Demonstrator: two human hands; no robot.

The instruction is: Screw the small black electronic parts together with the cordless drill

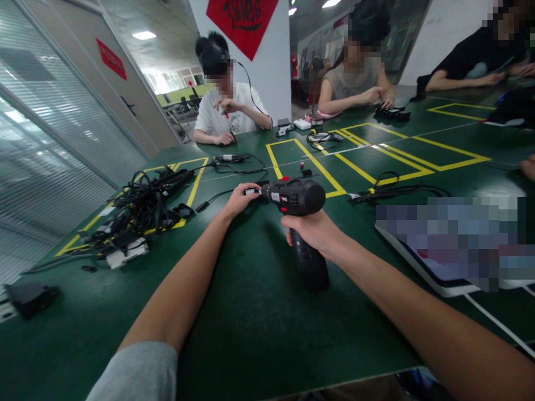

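Observation:
My right hand (pixel 311 231) is wrapped round the grip of a black cordless drill (pixel 295 196) with red details, its battery base low near the tabletop. The drill points left, its bit reaching a small black power adapter (pixel 262 196) with a pale label. My left hand (pixel 243 199) is closed on that adapter, fingers over its near left side, and holds it at the table. A black cable (pixel 217 196) runs left from the adapter to a plug. Whether the bit sits in a screw is too small to tell.
A tangled heap of black cables and adapters (pixel 146 209) lies at left on the green table (pixel 234 334). A cable bundle (pixel 393 190) and a tablet-like device (pixel 443 245) are at right. Yellow tape rectangles mark the surface. Several people sit across the table.

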